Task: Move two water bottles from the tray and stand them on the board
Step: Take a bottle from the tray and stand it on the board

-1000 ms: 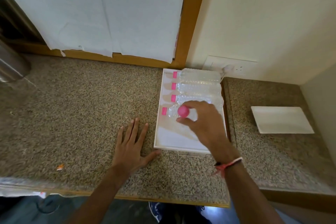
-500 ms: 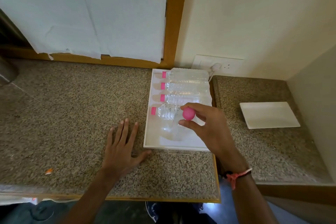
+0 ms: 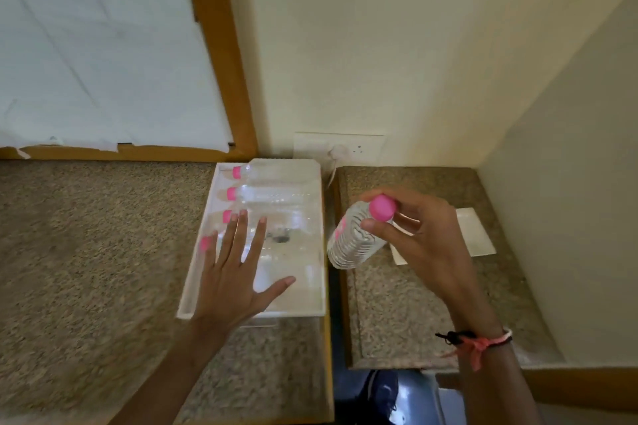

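A white tray [image 3: 312, 304] sits on the left granite counter and holds several clear water bottles with pink caps lying on their sides, such as the far one [image 3: 276, 172]. My right hand [image 3: 424, 238] grips one bottle [image 3: 355, 238] by its pink cap, tilted in the air over the gap, right of the tray. The white board [image 3: 478, 235] lies flat on the right counter, partly hidden behind that hand. My left hand [image 3: 238, 272] hovers over the tray's near part with fingers spread, covering parts of two bottles and holding nothing.
A gap [image 3: 333, 338] separates the left counter [image 3: 86, 252] from the smaller right counter [image 3: 397, 314]. A wall socket [image 3: 340, 148] with a plugged cord sits behind the tray. Walls close in the right counter at the back and right.
My right hand has lifted the bottle out of the tray and carried it right, over the gap. My left hand has moved from the counter to above the tray.
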`<state>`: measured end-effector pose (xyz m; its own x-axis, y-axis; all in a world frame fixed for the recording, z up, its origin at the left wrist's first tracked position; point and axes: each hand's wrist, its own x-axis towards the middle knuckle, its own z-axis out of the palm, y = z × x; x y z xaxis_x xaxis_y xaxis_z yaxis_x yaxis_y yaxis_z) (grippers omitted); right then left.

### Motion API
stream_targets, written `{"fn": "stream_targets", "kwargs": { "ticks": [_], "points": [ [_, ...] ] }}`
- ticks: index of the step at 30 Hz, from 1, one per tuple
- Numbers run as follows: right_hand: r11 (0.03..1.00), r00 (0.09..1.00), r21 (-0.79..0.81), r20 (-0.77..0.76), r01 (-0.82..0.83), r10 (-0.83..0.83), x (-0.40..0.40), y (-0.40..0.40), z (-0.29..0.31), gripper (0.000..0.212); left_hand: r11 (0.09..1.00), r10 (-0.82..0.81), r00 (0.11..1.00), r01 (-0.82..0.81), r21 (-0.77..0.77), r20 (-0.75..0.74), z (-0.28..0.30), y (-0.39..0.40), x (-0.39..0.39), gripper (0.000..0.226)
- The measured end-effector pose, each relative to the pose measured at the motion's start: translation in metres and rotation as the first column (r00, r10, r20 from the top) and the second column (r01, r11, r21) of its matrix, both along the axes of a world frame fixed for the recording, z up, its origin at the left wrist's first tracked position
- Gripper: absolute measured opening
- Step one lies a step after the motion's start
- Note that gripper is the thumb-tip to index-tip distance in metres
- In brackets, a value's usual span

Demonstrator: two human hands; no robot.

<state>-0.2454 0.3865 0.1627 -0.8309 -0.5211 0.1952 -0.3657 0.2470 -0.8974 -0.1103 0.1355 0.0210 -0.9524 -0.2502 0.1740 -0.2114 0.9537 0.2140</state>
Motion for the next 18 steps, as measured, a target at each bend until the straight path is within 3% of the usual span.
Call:
{"fn": "stream_targets", "kwargs": {
  "ticks": [9,18],
  "points": [
    [0.998,0.999,0.050,0.043,0.026,-0.028,-0.103,0.098,-0.029,0.035,1.000,-0.017,0.999,0.018,0.014,-0.037,-0.008,0.128,-0.088,0.108],
    [0.996,1.000,0.089,0.026,0.002,-0.004,-0.138,0.114,-0.080,0.035,0.996,0.009,0.987,-0.022,0.085,0.160,-0.070,0.194,-0.117,0.110]
  ]
}}
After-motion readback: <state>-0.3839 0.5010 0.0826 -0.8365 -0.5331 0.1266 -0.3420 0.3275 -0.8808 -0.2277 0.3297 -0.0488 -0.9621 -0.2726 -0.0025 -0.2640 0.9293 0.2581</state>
